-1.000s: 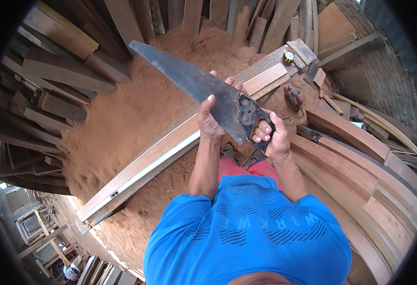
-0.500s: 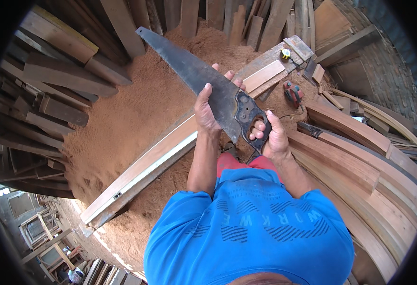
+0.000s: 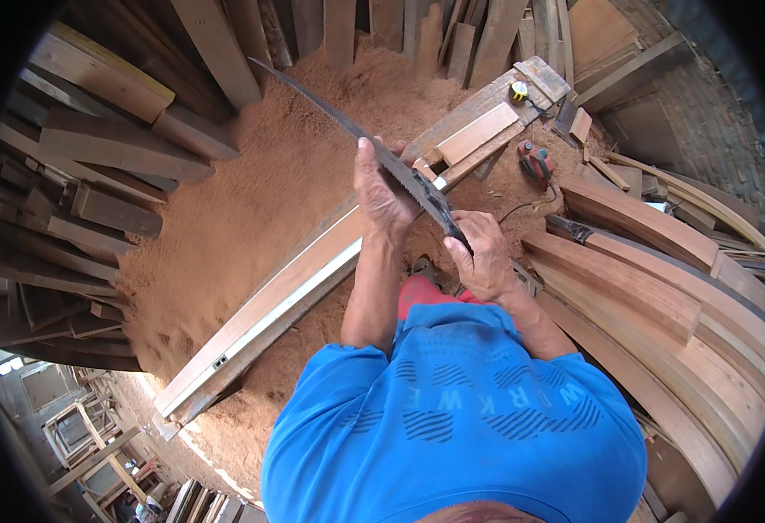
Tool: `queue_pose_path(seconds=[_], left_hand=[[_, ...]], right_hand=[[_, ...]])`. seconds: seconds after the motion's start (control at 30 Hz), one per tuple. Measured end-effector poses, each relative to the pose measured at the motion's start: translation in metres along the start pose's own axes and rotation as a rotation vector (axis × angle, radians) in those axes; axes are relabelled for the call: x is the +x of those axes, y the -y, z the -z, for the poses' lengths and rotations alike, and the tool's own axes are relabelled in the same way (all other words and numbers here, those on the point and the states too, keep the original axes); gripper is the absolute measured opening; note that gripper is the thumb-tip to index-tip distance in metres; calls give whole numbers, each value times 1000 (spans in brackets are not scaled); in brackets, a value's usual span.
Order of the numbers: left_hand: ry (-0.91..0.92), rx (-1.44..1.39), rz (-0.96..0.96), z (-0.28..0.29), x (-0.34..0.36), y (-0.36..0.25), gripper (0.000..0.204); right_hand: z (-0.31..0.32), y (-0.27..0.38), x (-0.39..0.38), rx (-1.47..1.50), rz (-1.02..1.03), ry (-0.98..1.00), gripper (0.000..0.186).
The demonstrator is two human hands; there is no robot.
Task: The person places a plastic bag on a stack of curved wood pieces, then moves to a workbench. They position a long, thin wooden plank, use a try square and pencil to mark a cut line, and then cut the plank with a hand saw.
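Note:
A handsaw [image 3: 323,106] is held up in front of me, its blade turned nearly edge-on and its tip pointing to the far left. My right hand [image 3: 487,254] grips its dark handle, which the fingers mostly cover. My left hand [image 3: 384,193] holds the blade near the handle, the thumb along the near side and the fingers partly hidden behind it. Beneath the saw a long plank with a pale edge [image 3: 265,327] lies slantwise on a low wooden bench [image 3: 545,80]. A shorter wood piece [image 3: 480,132] rests toward the bench's far end.
A yellow tape measure [image 3: 519,91] sits at the bench's far end. Beside the bench lies a red power tool [image 3: 536,164] with a cord. Long timbers [image 3: 618,283] are stacked at my right. Upright boards [image 3: 121,144] stand along the left and back. Sawdust [image 3: 217,227] covers the floor.
The saw has rolled from showing its broad blade face to nearly edge-on. My right hand has turned over with the handle, its back now showing. My left hand has stayed on the blade.

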State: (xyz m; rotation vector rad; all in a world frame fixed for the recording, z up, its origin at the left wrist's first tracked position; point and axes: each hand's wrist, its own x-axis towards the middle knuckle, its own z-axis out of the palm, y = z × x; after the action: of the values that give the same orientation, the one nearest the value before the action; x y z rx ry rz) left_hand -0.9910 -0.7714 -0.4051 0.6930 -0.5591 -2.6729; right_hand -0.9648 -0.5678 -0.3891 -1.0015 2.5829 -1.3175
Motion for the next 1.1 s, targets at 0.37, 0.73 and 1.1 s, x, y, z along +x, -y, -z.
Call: queue_pose_path(seconds=[0.37,0.73,1.1], left_hand=[[309,535,-187,19,10,-22,15],[331,436,-112,15,1,-15,23],[405,547,11,31,-37,4,40]], right_hand=[[12,-19,2,1383,-568,-49,35],[2,-17,4,1176,-483,-63,39],[-8,-23,0,1161,-417,-116,37]])
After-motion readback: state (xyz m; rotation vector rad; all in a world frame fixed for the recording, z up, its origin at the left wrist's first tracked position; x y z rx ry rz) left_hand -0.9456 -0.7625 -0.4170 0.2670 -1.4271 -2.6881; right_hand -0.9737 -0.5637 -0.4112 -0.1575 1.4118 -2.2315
